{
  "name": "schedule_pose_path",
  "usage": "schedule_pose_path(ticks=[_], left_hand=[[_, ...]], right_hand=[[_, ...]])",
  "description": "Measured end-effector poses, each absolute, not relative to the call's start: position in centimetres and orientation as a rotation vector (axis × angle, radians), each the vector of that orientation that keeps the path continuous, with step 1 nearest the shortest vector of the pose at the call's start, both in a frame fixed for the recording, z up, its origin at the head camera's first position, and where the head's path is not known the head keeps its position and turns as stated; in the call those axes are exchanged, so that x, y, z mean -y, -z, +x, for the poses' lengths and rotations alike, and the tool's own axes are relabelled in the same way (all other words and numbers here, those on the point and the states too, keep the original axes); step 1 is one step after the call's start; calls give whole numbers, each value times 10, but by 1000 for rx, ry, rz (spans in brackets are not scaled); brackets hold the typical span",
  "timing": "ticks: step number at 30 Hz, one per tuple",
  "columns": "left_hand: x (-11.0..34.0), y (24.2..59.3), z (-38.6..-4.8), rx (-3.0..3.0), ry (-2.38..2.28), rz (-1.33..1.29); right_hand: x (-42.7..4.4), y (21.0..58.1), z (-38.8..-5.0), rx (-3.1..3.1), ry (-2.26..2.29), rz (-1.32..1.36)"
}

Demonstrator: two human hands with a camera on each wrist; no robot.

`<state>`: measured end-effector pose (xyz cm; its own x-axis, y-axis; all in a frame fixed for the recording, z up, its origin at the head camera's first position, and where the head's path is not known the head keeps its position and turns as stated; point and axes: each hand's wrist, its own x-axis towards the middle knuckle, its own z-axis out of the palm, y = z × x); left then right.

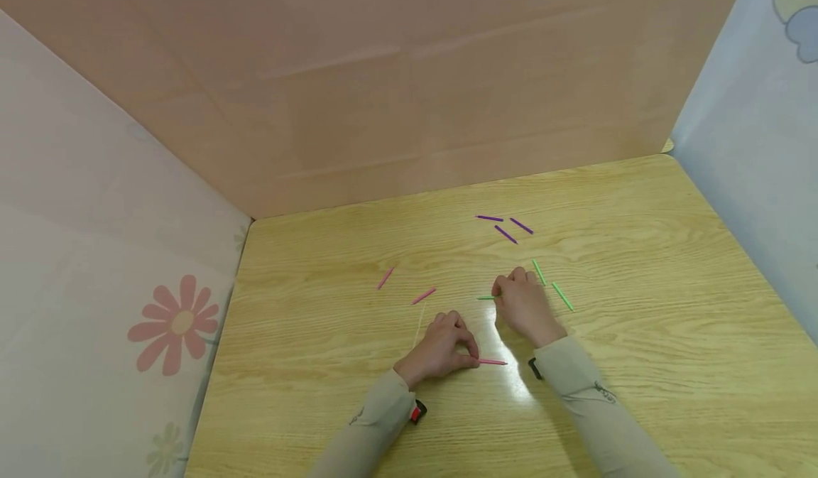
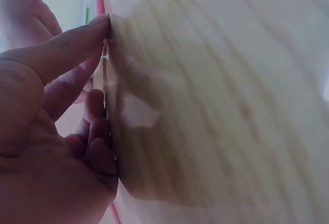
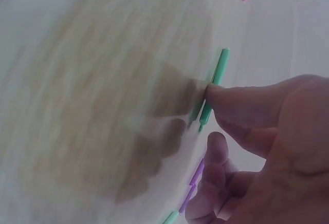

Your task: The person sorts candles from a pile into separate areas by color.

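The left hand (image 1: 441,346) pinches a pink stick (image 1: 493,361) between thumb and finger, near one end of it, low at the tabletop (image 1: 652,279). The right hand (image 1: 524,304) pinches a green stick (image 1: 485,297) in the same manner, also low at the surface and farther from the person. Two other pink sticks (image 1: 424,296) lie beyond the left hand, apart from each other. A pale stick (image 1: 420,324) is just beside this hand. Two other green sticks (image 1: 562,297) lie to the right of the right hand, and three purple sticks (image 1: 505,234) lie beyond it, close together.
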<state>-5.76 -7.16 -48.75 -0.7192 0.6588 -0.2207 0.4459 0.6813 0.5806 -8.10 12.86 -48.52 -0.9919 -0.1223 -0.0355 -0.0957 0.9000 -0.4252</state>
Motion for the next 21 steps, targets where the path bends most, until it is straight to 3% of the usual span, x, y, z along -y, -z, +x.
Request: schedule_pose_path(ticks=[21], left_hand=[[71,491,-58,-2475,-691,834]], right_hand=[[-140,471,-75,-2830,498,-141]])
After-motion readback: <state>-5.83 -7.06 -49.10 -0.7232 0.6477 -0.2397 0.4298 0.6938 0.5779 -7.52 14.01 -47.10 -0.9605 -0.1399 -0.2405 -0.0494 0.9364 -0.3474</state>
